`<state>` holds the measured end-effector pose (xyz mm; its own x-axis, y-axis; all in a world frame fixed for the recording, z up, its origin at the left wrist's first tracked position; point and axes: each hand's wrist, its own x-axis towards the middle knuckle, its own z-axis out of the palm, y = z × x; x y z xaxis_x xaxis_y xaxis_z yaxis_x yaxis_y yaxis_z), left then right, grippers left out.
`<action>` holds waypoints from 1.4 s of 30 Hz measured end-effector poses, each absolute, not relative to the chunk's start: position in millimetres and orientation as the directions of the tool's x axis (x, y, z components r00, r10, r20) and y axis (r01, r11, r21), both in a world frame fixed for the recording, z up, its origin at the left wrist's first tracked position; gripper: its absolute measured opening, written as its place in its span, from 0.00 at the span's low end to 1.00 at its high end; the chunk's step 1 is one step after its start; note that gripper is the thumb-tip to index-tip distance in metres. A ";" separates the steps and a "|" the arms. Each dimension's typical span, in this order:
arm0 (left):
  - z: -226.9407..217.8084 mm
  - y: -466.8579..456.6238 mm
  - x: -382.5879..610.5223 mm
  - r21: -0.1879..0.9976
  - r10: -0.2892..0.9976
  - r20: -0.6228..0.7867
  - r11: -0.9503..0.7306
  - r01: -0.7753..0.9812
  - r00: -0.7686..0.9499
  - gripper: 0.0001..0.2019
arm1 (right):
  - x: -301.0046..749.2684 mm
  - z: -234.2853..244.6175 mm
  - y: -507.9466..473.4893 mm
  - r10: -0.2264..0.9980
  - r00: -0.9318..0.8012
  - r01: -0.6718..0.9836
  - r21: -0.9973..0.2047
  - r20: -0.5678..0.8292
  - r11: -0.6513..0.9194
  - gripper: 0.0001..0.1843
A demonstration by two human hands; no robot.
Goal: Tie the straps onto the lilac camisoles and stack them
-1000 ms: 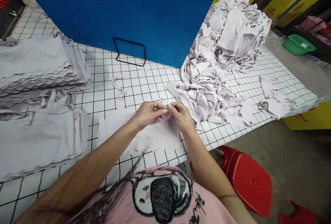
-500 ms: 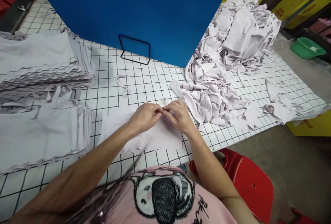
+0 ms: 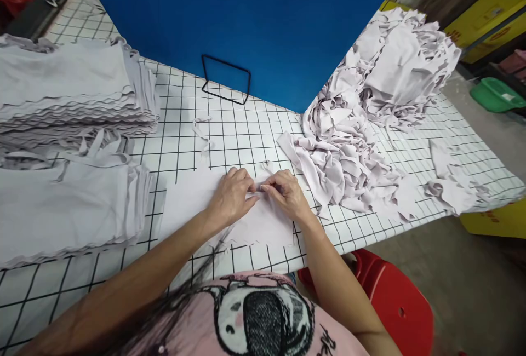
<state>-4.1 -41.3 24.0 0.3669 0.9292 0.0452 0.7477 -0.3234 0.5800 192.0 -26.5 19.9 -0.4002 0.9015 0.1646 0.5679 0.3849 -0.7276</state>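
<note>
A pale lilac fabric piece [image 3: 263,224] lies flat on the gridded table [image 3: 230,137] right in front of me. My left hand [image 3: 230,198] rests on its upper edge with curled fingers, pinching the cloth. Touching it fingertip to fingertip, my right hand [image 3: 285,193] pinches the same edge. A thin strip end [image 3: 266,165] pokes up just beyond my fingers.
Neat stacks of the same fabric [image 3: 69,142] fill the left side. A big loose heap of cut pieces [image 3: 361,120] sits at the right, with scraps [image 3: 452,189] near the table edge. A black wire stand [image 3: 226,79] stands by the blue wall. A red stool [image 3: 390,301] is below.
Both hands have come down from slightly above the table onto the flat fabric piece, still pinched together. The view has shifted a little to the left.
</note>
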 end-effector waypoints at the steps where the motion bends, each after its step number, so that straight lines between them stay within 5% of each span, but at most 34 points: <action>1: 24.0 -41.4 -3.5 0.593 0.932 0.028 -0.307 0.744 0.362 0.07 | 191.7 18.4 -26.3 0.902 -0.400 0.561 -0.736 0.161 0.380 0.09; 22: 22.6 -38.1 3.6 0.674 0.944 -0.085 -0.181 0.716 0.319 0.09 | 189.2 16.4 -29.3 0.869 -0.466 0.566 -0.700 0.165 0.436 0.05; 32: 25.2 -36.6 3.8 0.655 0.931 -0.106 -0.199 0.729 0.349 0.10 | 194.0 36.1 -21.7 0.759 -0.624 0.665 -0.383 0.187 0.641 0.10; 42: 27.4 -37.5 4.2 0.616 0.932 -0.107 -0.212 0.759 0.347 0.12 | 185.6 32.2 -20.6 0.807 -0.577 0.637 -0.549 0.127 0.542 0.09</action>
